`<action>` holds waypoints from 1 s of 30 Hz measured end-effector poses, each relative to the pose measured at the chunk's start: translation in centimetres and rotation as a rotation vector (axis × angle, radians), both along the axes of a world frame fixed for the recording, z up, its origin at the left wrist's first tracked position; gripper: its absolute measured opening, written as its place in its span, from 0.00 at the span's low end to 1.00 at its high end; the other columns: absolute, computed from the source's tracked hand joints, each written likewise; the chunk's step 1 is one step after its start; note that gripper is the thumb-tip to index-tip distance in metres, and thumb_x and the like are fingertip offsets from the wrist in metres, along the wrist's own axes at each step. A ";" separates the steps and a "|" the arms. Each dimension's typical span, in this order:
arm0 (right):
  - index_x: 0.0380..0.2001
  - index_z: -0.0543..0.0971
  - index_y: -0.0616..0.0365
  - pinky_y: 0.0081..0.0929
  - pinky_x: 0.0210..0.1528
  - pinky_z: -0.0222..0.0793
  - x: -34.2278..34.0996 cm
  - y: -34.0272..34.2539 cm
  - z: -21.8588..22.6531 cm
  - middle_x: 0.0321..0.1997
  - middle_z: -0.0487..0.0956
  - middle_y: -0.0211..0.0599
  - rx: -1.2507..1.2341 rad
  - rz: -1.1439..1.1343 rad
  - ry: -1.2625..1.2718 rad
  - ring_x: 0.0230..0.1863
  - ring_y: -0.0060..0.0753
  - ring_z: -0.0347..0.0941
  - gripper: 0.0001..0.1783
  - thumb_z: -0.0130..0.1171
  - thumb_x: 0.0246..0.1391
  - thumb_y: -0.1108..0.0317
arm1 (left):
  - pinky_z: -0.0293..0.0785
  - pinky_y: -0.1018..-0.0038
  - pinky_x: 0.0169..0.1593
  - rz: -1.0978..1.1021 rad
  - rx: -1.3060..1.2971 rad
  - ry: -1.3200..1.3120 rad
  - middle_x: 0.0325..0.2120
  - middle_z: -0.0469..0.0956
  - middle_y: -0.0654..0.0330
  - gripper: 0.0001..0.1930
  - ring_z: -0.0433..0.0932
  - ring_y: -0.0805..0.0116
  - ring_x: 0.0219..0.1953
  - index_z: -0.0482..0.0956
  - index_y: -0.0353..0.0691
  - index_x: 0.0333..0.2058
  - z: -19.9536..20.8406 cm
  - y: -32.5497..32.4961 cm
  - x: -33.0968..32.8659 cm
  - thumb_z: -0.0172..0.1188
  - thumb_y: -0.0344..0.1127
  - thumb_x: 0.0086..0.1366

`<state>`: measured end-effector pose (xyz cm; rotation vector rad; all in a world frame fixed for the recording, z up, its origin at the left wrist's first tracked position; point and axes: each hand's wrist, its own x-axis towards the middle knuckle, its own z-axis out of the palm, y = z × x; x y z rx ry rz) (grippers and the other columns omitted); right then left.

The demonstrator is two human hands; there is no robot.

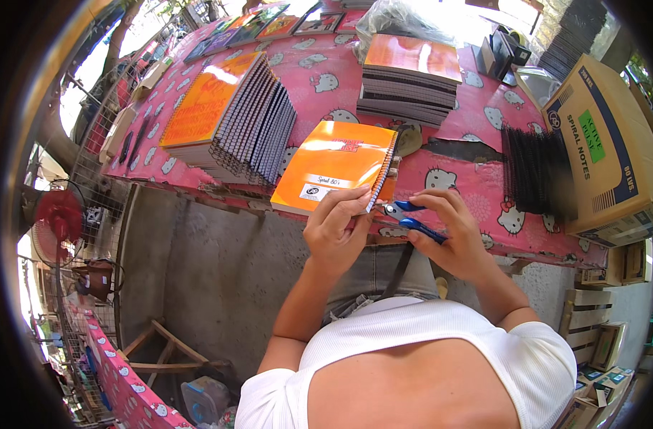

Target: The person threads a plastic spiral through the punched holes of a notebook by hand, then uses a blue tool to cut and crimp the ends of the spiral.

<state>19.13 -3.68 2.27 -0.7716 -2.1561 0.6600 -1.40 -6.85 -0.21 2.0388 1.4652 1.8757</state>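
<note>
An orange spiral notebook (344, 157) lies tilted at the table's near edge, its dark coil along the right side. My left hand (339, 222) is closed on the notebook's lower right corner, thumb and fingers pinching it by the coil's end. In my right hand (452, 232) is a pair of blue-handled pliers (421, 227), its handles spread apart. The metal jaws are at the near end of the coil; whether they touch the wire I cannot tell. Part of another orange cover (387, 189) shows under the coil side.
Stacked spiral notebooks (230, 114) stand at left, and an unbound-looking stack (410, 79) stands farther back. Black coils (530, 171) rest at right beside a cardboard box (605, 150). A pink patterned cloth (316, 71) covers the table. A red fan (58, 222) stands at far left.
</note>
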 end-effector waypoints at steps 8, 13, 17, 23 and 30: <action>0.44 0.76 0.61 0.36 0.47 0.71 0.6 1.0 0.1 0.45 0.77 0.43 -0.346 0.105 0.042 0.47 0.40 0.74 0.17 0.62 0.53 0.65 | 0.79 0.72 0.40 -0.010 0.026 0.002 0.34 0.81 0.56 0.14 0.82 0.61 0.36 0.81 0.37 0.33 -0.6 -0.1 0.0 0.69 0.17 0.45; 0.44 0.76 0.64 0.28 0.44 0.73 1.8 1.9 -2.8 0.47 0.79 0.40 -1.255 0.375 0.305 0.44 0.32 0.77 0.18 0.58 0.59 0.60 | 0.79 0.72 0.40 -0.011 0.115 0.129 0.33 0.81 0.55 0.14 0.82 0.60 0.36 0.80 0.36 0.32 -0.5 0.1 -0.4 0.69 0.18 0.45; 0.47 0.76 0.60 0.40 0.53 0.66 5.4 3.3 -6.2 0.51 0.76 0.42 -0.446 -0.053 -0.213 0.54 0.42 0.70 0.23 0.64 0.50 0.61 | 0.81 0.77 0.35 -0.053 0.126 0.086 0.36 0.81 0.52 0.14 0.82 0.64 0.36 0.80 0.34 0.33 -0.4 0.3 -0.5 0.70 0.17 0.46; 0.51 0.75 0.52 0.46 0.57 0.62 -1.9 4.1 -0.6 0.55 0.72 0.44 0.268 -0.081 -0.087 0.56 0.50 0.67 0.30 0.68 0.40 0.65 | 0.79 0.74 0.35 -0.055 0.073 0.058 0.34 0.80 0.53 0.14 0.81 0.62 0.35 0.80 0.35 0.34 0.4 0.1 -0.4 0.70 0.21 0.46; 0.48 0.74 0.57 0.23 0.32 0.73 -11.7 16.9 8.8 0.33 0.80 0.33 0.090 -0.018 0.416 0.32 0.24 0.76 0.18 0.59 0.55 0.67 | 0.64 0.66 0.58 0.478 0.288 -0.160 0.53 0.70 0.54 0.30 0.69 0.63 0.54 0.67 0.31 0.56 4.7 0.0 -11.8 0.61 0.47 0.63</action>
